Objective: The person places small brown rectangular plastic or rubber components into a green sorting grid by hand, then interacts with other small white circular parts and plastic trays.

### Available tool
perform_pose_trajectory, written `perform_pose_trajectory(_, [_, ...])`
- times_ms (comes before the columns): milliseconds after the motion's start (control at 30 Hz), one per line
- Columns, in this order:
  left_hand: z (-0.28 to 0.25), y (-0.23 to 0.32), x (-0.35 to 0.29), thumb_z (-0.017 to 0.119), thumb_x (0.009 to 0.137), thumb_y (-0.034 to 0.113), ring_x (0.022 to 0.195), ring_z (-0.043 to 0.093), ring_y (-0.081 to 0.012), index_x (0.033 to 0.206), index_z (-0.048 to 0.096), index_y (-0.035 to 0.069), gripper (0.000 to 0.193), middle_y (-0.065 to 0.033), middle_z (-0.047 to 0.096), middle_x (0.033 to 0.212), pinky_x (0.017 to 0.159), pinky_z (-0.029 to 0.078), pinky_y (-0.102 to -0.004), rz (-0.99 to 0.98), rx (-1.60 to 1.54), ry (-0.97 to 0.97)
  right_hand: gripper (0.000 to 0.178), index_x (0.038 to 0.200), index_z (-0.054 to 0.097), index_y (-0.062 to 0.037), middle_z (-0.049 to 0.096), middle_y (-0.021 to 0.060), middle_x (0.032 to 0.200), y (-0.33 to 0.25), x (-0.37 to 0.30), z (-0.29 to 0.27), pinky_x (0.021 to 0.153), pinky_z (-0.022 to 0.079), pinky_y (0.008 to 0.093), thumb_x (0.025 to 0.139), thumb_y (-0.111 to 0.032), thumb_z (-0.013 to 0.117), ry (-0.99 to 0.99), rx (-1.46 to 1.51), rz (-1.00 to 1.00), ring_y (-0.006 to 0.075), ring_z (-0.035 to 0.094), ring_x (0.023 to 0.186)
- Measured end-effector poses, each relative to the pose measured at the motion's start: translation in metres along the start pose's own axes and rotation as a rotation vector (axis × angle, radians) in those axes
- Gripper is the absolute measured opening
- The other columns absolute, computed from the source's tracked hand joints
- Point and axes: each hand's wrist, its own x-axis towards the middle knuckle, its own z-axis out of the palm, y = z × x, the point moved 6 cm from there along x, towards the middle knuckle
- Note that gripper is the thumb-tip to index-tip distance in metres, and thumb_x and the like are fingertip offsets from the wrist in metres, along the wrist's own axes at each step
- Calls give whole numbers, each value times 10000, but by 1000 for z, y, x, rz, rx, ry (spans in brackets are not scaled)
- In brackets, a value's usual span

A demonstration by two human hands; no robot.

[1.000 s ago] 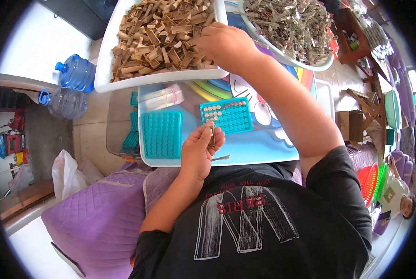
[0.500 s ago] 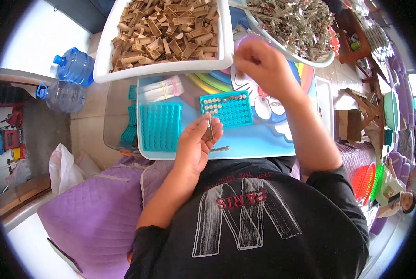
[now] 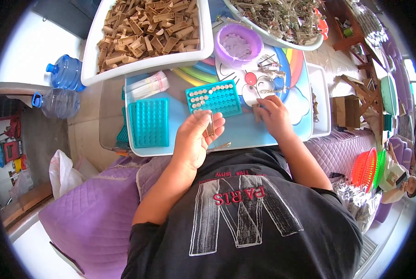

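Note:
Near the table's front edge, my left hand (image 3: 196, 135) is closed on a slim shiny metal piece (image 3: 211, 124), like a nail clipper, held upright between thumb and fingers. My right hand (image 3: 274, 116), farther right and low over the table, pinches a small brown piece (image 3: 256, 113). Just beyond my left hand lies a teal tray (image 3: 226, 103) with rows of round pockets, partly filled with small whitish discs. A purple bowl (image 3: 221, 52) of white bits stands behind it. Several loose metal pieces (image 3: 274, 74) lie beyond my right hand, and another (image 3: 220, 146) beside my left wrist.
At the back left, a white bin (image 3: 145, 70) holds many brown trough-shaped pieces. A pale basin (image 3: 305, 46) heaped with metal pieces stands back right. More teal trays (image 3: 150, 125) and clear plastic bags (image 3: 147, 86) lie left. A white tray (image 3: 322, 102) borders the right edge.
My right hand has come from over the purple bowl back toward me, uncovering the bowl and loose metal pieces. My left hand still holds its metal piece. The view has shifted slightly.

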Motion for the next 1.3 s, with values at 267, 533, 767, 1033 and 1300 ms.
perform_pose_trajectory(267, [-1,-5,0,558,889,150,936,610,-237,1049,518,23,207,-150,604,1021,824,507,-352,8,6,22,506,1160,533,-71,569,102,1031,-24,-1,-15,789,474,379,682,-109,694,-247,-98,-241,303,556,952])
perform_pose_trajectory(533, [-4,-10,3,468,934,204,970,602,-273,1105,528,3,271,-181,591,1067,862,503,-400,-22,-82,-7,480,1105,533,-56,562,125,999,-45,10,-9,788,467,391,678,-190,709,-105,-147,-174,312,556,933])
perform_pose_trajectory(767, [-6,-11,3,477,929,177,983,597,-268,1105,530,9,250,-180,588,1080,874,498,-401,-35,-114,-3,519,1025,513,-23,556,129,945,-46,1,9,752,467,386,629,-243,765,-124,-250,-13,316,565,869])
perform_pose_trajectory(1033, [-4,-21,4,544,902,211,917,615,-215,1078,531,24,257,-125,607,1032,817,519,-357,-140,-204,-61,663,1165,466,-10,566,143,1025,-94,12,-10,810,460,380,602,-145,789,-73,249,-196,316,565,936])
perform_pose_trajectory(1300, [10,-19,1,533,908,228,923,615,-186,1143,518,16,317,-92,613,993,819,526,-312,-164,-241,-230,751,1245,424,-6,563,148,1019,-126,11,-1,761,470,387,582,-123,758,-104,269,-373,306,565,882])
